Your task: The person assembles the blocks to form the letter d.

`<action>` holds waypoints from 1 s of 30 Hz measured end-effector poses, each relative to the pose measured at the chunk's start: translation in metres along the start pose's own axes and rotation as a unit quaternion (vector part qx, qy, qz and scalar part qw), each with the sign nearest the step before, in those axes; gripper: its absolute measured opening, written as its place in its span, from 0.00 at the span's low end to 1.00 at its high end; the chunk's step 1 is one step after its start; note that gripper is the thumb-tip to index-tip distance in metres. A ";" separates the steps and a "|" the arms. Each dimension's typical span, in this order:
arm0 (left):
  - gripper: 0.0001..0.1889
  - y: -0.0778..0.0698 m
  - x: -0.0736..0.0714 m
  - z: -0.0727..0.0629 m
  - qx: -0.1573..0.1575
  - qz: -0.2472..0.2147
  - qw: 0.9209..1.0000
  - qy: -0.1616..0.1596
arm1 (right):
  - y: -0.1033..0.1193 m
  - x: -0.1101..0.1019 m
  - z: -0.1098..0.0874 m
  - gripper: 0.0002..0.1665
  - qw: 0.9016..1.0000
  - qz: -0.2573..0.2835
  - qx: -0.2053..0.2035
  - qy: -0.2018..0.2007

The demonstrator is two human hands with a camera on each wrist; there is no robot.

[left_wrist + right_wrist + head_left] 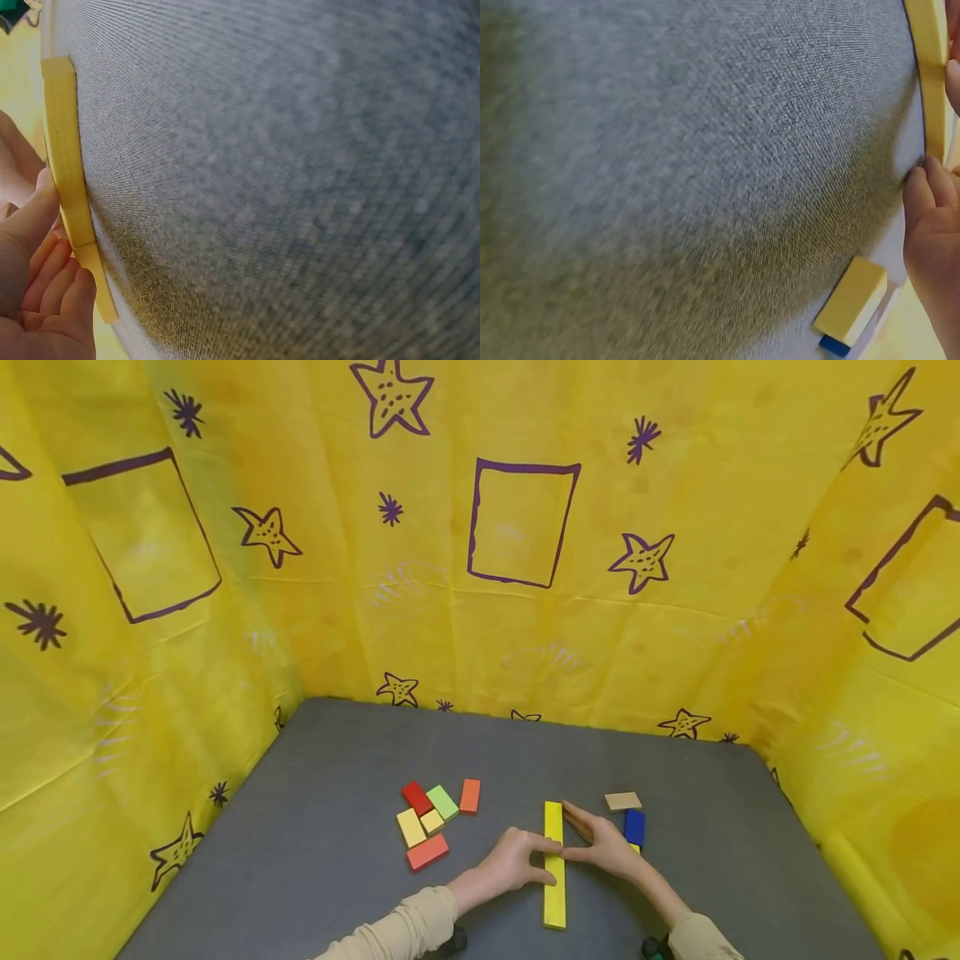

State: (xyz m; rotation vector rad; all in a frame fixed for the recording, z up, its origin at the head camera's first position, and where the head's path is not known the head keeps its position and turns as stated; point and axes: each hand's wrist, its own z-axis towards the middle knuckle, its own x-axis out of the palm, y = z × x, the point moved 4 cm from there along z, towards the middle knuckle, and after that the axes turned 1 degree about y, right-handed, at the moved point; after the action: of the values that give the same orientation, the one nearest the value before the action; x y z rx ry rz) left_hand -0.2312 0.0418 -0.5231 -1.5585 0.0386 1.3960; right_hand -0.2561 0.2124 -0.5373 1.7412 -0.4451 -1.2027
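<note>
Two yellow wooden blocks [554, 906] lie end to end in a narrow strip on the grey table; the seam [84, 246] shows in the left wrist view. My left hand [512, 864] is at the strip's left side. Its thumb touches the nearer block, and its fingers reach over near the middle. My right hand [606, 846] is on the other side, its fingers touching the far part and its thumb near the middle. In the right wrist view, the right fingers [930, 184] rest against the strip's end [933, 112]. Neither hand plainly closes round a block.
Left of the strip lie red [417, 797], light green [442, 803], orange [469, 796], pale yellow [411, 828], small yellow [432, 822] and coral [428, 852] blocks. Beyond my right hand are tan [623, 802], blue [633, 828] and yellow [851, 300] blocks. Yellow cloth [525, 635] walls the table.
</note>
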 end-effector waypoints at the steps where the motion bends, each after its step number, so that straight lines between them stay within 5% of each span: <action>1: 0.22 0.000 0.000 0.000 -0.001 -0.002 1.000 -0.001 | 0.001 -0.001 -0.002 0.51 1.000 0.007 0.001 -0.001; 11: 0.23 0.001 -0.001 0.000 -0.007 -0.009 1.000 -0.005 | 0.006 -0.024 -0.030 0.46 0.996 0.079 -0.001 -0.037; 22: 0.24 0.003 0.000 -0.002 -0.024 -0.042 0.999 -0.004 | 0.001 -0.061 -0.063 0.39 0.975 0.103 0.000 -0.199; 30: 0.25 0.004 0.000 -0.001 -0.033 -0.042 0.999 -0.005 | -0.012 -0.084 -0.076 0.39 0.962 0.133 0.024 -0.236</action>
State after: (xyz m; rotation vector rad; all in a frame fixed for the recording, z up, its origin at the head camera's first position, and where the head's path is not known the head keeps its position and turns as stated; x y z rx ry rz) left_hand -0.2329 0.0396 -0.5258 -1.5892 -0.0794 1.3503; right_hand -0.2302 0.3161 -0.4979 1.3669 -0.9667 -1.4116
